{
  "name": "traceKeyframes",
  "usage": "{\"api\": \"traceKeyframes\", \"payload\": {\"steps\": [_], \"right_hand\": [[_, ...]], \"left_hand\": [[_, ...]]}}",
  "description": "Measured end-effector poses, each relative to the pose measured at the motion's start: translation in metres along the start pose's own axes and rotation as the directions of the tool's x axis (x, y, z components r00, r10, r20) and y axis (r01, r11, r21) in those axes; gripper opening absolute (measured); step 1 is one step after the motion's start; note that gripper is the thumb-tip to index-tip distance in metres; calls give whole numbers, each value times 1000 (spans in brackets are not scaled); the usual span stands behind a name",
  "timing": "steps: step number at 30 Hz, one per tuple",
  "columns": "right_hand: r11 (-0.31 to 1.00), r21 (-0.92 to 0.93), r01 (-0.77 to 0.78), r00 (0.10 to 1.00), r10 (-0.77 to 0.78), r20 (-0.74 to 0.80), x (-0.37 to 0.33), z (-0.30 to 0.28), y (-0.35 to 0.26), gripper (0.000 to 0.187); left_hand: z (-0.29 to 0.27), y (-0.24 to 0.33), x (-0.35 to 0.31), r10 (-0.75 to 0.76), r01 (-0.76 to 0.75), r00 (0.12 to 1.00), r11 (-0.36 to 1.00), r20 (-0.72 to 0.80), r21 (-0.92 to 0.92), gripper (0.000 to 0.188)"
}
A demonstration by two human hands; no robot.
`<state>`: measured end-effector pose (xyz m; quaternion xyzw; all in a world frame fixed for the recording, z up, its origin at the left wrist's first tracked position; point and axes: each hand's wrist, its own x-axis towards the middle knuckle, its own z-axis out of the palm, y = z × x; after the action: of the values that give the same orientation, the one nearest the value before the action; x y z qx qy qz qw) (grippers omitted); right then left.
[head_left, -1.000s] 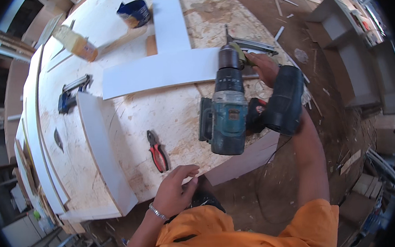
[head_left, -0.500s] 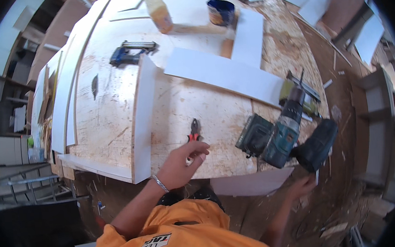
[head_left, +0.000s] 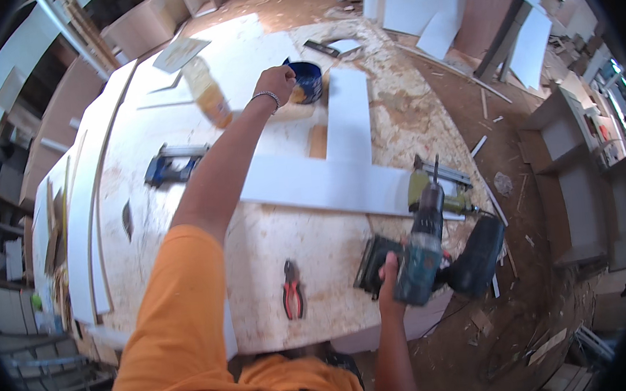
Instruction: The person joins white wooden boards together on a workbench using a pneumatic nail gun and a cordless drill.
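Note:
My left hand (head_left: 276, 82) is stretched across the workbench (head_left: 253, 274) to a small blue tin (head_left: 308, 85), its closed fingers at the left side of the rim. At the near right my right hand (head_left: 389, 281) is against the left side of a teal cordless drill (head_left: 422, 253), which hides most of its fingers. Whether it grips the drill I cannot tell. A dark green battery-like block (head_left: 377, 264) sits just left of that hand. Pliers with red and black handles (head_left: 292, 293) lie near the front edge. Left of the tin stands a clear bottle of yellowish liquid (head_left: 207, 93).
White panel strips (head_left: 312, 188) lie across the bench. A blue nail gun (head_left: 171, 166) rests beyond my left forearm, with a dark toothed blade piece (head_left: 127, 219) nearby. Another green tool (head_left: 430, 193) is by the right edge. Shelving (head_left: 569, 175) stands to the right.
My left hand has gone from above the pliers far forward to the tin. My right hand has risen from below the bench edge to the drill. The view has shifted.

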<state>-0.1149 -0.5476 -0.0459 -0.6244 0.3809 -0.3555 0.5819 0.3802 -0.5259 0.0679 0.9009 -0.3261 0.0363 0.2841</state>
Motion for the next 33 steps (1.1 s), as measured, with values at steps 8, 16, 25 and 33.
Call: {"api": "traceKeyframes", "payload": {"steps": [8,16,25,33], "right_hand": [[997,-61,41,999,-42,-16,-23,-2,-45,31],[996,86,4,999,0,-50,-18,0,-31,36],[999,50,19,999,-17,-31,-12,8,-46,34],[997,72,13,999,-10,-45,-13,11,-31,36]], "left_hand": [[120,-38,144,-95,-23,946,934,311,357,28],[145,-52,168,-224,36,864,920,450,389,29],[132,-37,150,-273,78,854,909,444,409,30],[105,-54,147,-136,-9,938,909,317,417,27]]}}
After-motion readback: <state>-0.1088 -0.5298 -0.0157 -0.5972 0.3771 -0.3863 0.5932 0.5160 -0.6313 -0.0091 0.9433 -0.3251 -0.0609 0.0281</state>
